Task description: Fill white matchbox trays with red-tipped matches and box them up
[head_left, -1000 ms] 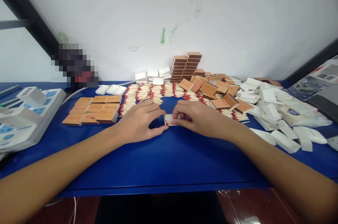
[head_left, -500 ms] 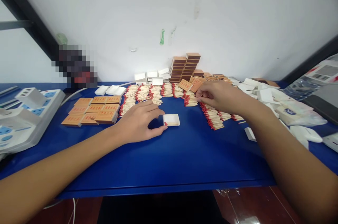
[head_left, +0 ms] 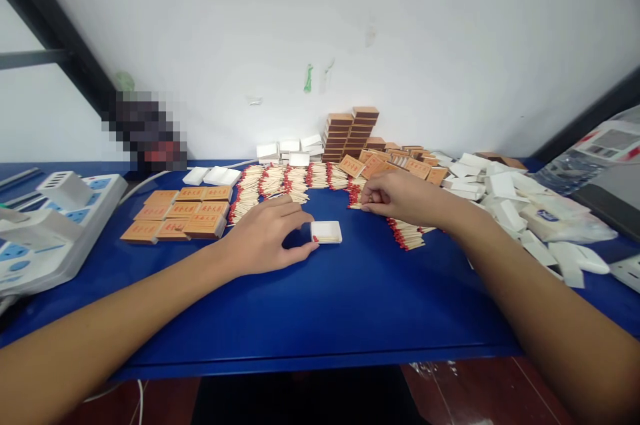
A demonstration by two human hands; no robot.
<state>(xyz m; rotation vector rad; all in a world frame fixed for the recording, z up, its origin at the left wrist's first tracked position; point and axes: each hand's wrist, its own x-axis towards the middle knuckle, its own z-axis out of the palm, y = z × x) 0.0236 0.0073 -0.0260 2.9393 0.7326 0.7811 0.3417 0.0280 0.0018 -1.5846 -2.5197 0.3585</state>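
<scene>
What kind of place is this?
It looks like an indoor work desk, maybe a small workshop or a room at home. You can see a blue desk against a wall, rows of matches beside stacked matchboxes, and a power strip.

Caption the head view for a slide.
Left hand at a white matchbox tray holding matches, right hand by bunches of red-tipped matches on a blue tabletop.
</scene>
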